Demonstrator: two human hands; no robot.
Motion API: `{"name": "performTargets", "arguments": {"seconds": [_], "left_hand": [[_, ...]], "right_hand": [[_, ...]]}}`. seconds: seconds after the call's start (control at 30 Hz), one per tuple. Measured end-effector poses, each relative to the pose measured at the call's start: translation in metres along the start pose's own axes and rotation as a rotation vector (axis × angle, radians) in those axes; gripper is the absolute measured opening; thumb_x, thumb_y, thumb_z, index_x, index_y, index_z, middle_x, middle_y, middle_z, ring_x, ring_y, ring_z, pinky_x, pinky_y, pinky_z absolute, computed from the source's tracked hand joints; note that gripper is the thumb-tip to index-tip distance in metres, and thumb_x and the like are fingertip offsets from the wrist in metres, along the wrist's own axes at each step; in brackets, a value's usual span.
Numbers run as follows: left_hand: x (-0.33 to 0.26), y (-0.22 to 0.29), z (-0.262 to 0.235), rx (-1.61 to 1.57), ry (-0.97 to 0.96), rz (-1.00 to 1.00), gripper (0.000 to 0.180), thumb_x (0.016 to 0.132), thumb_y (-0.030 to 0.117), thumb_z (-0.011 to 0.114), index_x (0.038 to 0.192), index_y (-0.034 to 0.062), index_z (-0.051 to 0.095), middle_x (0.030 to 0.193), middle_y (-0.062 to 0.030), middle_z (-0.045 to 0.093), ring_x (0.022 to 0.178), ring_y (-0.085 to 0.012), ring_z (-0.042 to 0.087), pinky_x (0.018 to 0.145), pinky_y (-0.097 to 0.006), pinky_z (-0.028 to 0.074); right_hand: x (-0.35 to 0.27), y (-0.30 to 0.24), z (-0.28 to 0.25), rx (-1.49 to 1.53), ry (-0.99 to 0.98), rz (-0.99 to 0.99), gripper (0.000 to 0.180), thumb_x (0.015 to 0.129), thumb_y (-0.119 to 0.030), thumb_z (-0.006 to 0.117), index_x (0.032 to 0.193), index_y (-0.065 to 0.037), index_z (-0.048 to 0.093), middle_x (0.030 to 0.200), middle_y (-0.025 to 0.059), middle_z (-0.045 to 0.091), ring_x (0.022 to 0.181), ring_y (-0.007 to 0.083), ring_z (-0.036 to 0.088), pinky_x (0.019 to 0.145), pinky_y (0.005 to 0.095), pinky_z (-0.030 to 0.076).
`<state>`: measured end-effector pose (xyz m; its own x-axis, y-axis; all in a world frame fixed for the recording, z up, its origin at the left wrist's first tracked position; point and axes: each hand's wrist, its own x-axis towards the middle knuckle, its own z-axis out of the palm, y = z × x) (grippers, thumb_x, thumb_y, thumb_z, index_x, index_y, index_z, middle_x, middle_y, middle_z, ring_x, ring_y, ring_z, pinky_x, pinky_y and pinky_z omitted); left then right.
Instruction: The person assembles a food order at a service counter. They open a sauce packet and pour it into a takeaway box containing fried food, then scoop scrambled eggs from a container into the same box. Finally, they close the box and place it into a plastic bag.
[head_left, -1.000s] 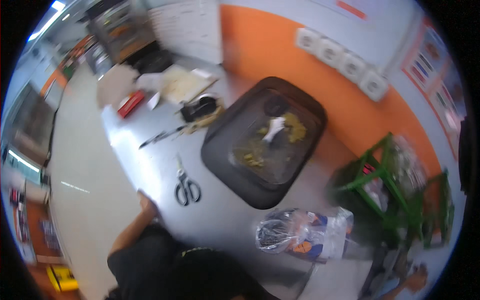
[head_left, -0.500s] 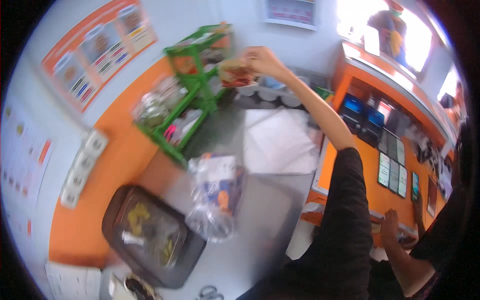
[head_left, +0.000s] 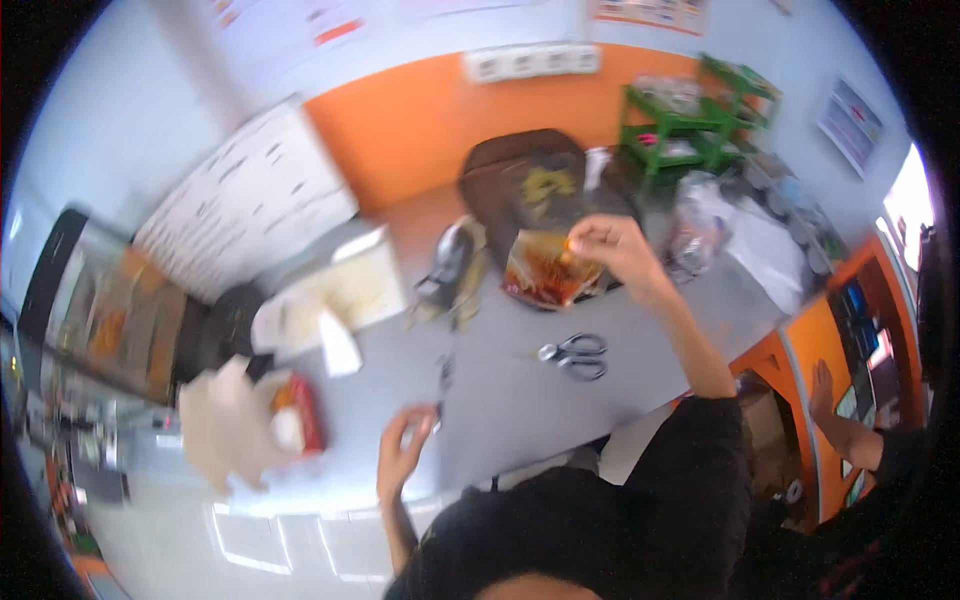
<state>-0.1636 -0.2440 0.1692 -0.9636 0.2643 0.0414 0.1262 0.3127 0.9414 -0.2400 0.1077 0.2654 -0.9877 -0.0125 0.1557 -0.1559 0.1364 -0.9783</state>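
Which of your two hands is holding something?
The right hand is: it pinches the top of a clear bag with reddish stuff inside, above the grey table. The left hand is open and empty.

Bare grey counter (head_left: 500, 400) is lying open just below the scissors (head_left: 574, 355), btwn both hands. Dark tray (head_left: 530, 180) w/ green rack (head_left: 690, 130) is blocking behind scissors; papers (head_left: 330, 300) crowding left.

A clear, orange-filled packet (head_left: 545, 268) hangs over the table; white posters (head_left: 280, 25) line the wall.
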Motion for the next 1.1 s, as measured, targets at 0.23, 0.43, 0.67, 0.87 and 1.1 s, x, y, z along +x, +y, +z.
{"name": "performTargets", "arguments": {"seconds": [0.23,0.43,0.67,0.87,1.1], "left_hand": [[0.021,0.001,-0.077,0.257,0.261,0.251,0.022,0.07,0.019,0.067,0.085,0.004,0.06,0.084,-0.0083,0.059,0.082,-0.0214,0.052,0.076,-0.031,0.039],[-0.002,-0.046,-0.121,-0.093,0.087,0.038,0.017,0.072,0.018,0.067,0.079,0.003,0.064,0.075,-0.0058,0.061,0.069,-0.0132,0.053,0.066,-0.027,0.042],[-0.009,-0.029,-0.133,-0.19,-0.107,-0.109,0.018,0.074,0.017,0.066,0.082,0.0013,0.065,0.073,-0.0013,0.061,0.069,-0.0058,0.05,0.061,-0.022,0.041],[-0.015,-0.028,-0.134,-0.06,-0.174,-0.123,0.022,0.075,0.022,0.065,0.085,0.0023,0.065,0.065,-0.0024,0.058,0.059,-0.0062,0.051,0.049,-0.02,0.043],[-0.015,-0.031,-0.126,0.111,-0.234,0.028,0.02,0.075,0.02,0.065,0.083,0.0018,0.065,0.072,-0.002,0.061,0.063,-0.0084,0.052,0.058,-0.026,0.043]], "right_hand": [[-0.04,0.053,0.241,0.153,-0.089,-0.008,0.006,0.08,-0.005,0.056,0.083,-0.001,0.056,0.077,0.0013,0.059,0.07,0.0055,0.052,0.063,0.0186,0.04],[-0.061,0.063,0.292,0.149,-0.332,0.018,0.015,0.078,-0.009,0.058,0.091,-0.004,0.055,0.095,0.0031,0.056,0.087,0.0106,0.05,0.078,0.0243,0.038],[-0.008,0.054,0.299,-0.12,-0.848,-0.348,0.021,0.079,-0.022,0.057,0.09,-0.003,0.055,0.096,0.0037,0.054,0.097,0.0168,0.045,0.086,0.032,0.033],[0.003,0.036,0.291,-0.217,-1.079,-0.224,0.025,0.079,-0.026,0.058,0.088,-0.004,0.059,0.081,0.0069,0.058,0.079,0.0185,0.052,0.076,0.0302,0.039],[-0.005,0.037,0.289,-0.318,-1.053,-0.27,0.023,0.08,-0.027,0.056,0.084,-0.004,0.061,0.078,0.0063,0.06,0.081,0.0141,0.053,0.074,0.0297,0.041]]}}
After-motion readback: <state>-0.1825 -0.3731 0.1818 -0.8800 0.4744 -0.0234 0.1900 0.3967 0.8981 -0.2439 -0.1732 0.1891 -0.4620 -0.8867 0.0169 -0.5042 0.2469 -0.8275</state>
